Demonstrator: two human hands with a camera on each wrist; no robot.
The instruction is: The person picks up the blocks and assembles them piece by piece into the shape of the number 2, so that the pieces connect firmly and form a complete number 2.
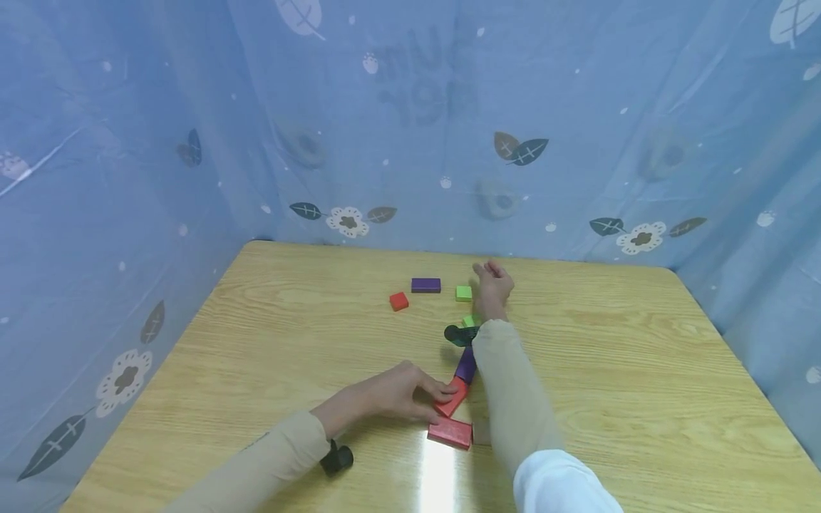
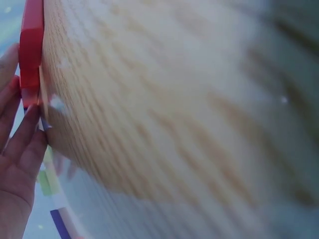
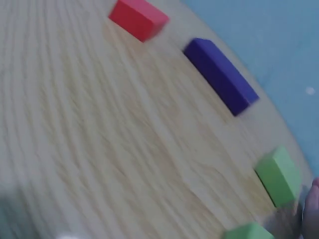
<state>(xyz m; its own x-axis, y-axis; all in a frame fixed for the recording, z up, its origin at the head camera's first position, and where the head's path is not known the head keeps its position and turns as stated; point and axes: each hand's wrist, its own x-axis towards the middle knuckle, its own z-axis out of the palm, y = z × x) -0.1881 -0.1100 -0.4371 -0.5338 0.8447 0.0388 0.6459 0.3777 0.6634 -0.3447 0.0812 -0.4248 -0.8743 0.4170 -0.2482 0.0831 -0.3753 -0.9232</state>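
My left hand (image 1: 400, 392) is low over the table, its fairly straight fingers touching a red block (image 1: 452, 399). Its thumb lies beside a larger red block (image 1: 450, 432). A purple block (image 1: 467, 365) continues from the smaller red one, partly behind my right sleeve. In the left wrist view, the fingers (image 2: 31, 124) reach along the red blocks (image 2: 32, 35). My right hand (image 1: 494, 285) is farther back with loosely bent fingers, just right of a green block (image 1: 464, 293). A second green block (image 1: 469, 321) shows near the right wrist. In the right wrist view, fingertips (image 3: 312, 206) are beside the green block (image 3: 279, 177).
At the back lie a purple block (image 1: 426, 285) and a small red block (image 1: 399, 301). A brownish block (image 1: 481, 432) adjoins the larger red one, partly covered by my right forearm. Black wrist devices (image 1: 336, 458) sit at both wrists. A blue patterned curtain (image 1: 410, 142) borders the wooden table (image 1: 308, 313).
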